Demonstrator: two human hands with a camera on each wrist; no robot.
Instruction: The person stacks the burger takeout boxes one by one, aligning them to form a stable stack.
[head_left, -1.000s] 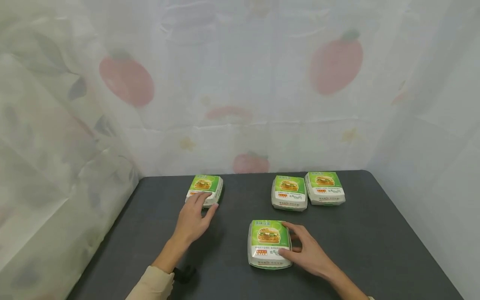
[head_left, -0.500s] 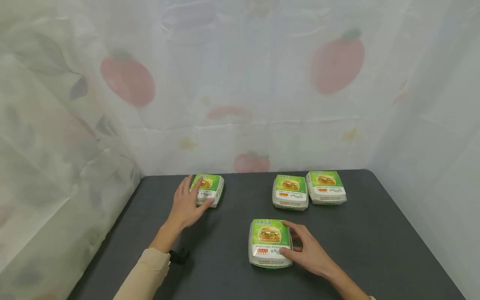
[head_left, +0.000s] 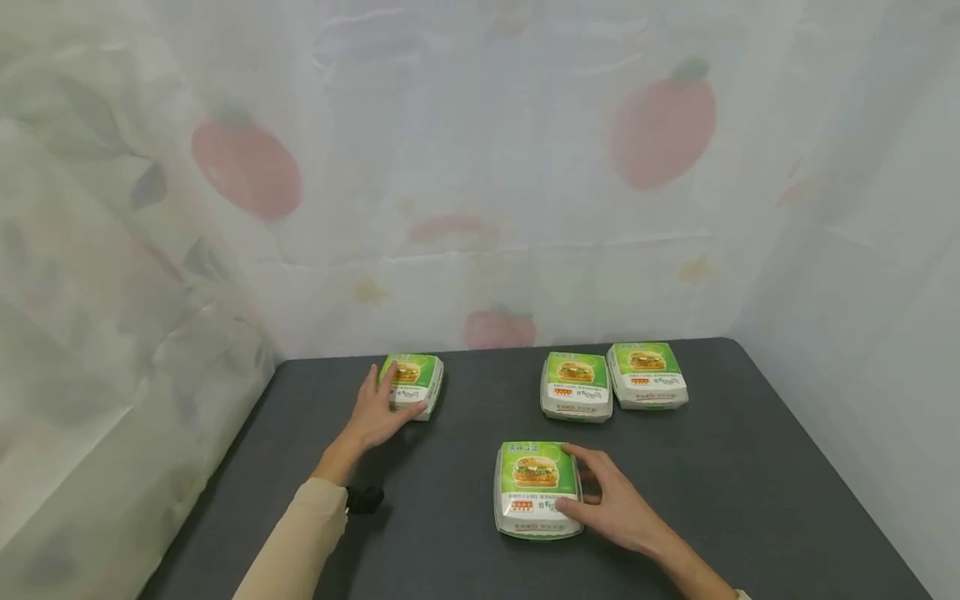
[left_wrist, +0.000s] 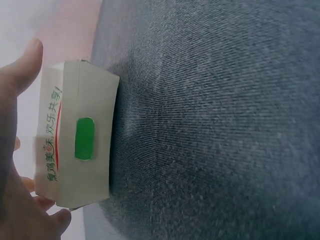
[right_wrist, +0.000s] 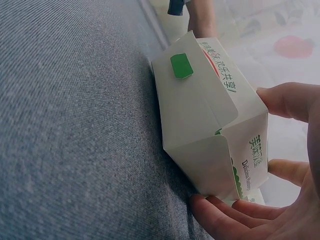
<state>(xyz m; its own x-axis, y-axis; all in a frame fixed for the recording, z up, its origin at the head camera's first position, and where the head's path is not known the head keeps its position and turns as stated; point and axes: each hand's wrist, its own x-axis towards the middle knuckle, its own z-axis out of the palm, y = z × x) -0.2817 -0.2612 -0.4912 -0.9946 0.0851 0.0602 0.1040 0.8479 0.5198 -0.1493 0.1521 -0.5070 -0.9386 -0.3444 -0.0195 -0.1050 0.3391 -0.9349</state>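
Note:
Burger boxes with green-and-white printed lids stand on the dark table. At the back left, my left hand reaches over one burger box, fingers spread along its left side and thumb at its front right corner. The left wrist view shows that burger box with a green tab in front, the thumb apart from it and the fingertips by its far end. In the middle front, my right hand rests against the right side of another burger box; its thumb touches the top edge in the right wrist view.
Two more burger boxes, one left of the other, stand close together at the back right. A pale curtain printed with red fruit hangs behind the table and along both sides.
My left hand has moved from in front of the back-left burger box to its left side and spread around it. The right hand and the boxes stay in place.

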